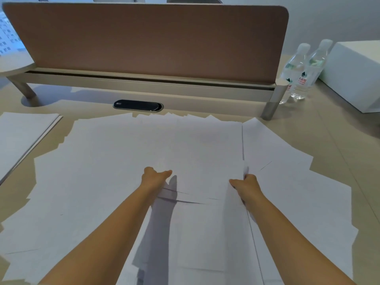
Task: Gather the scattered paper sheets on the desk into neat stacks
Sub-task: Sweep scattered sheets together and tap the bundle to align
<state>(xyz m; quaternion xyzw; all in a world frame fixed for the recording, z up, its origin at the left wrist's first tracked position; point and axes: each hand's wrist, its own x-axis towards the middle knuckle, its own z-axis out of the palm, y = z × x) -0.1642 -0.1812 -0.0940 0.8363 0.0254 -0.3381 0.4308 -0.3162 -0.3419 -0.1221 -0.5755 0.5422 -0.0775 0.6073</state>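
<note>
Many white paper sheets (pixel 98 161) lie scattered and overlapping across the beige desk (pixel 333 140). A bundle of sheets (pixel 203 153) sits raised in the middle, and both hands hold it by its near edge. My left hand (pixel 154 176) grips the bundle's left near corner, thumb on top pointing right and fingers hidden under the paper. My right hand (pixel 246 185) grips the right near corner, thumb on top and fingers curled beneath. A squared stack of paper (pixel 22 136) rests at the far left.
A brown divider panel (pixel 144 40) on a raised shelf stands behind the papers. A black oval cable port (pixel 137 105) is set in the desk below it. Two water bottles (pixel 298 70) and a white box (pixel 355 75) stand at the right rear.
</note>
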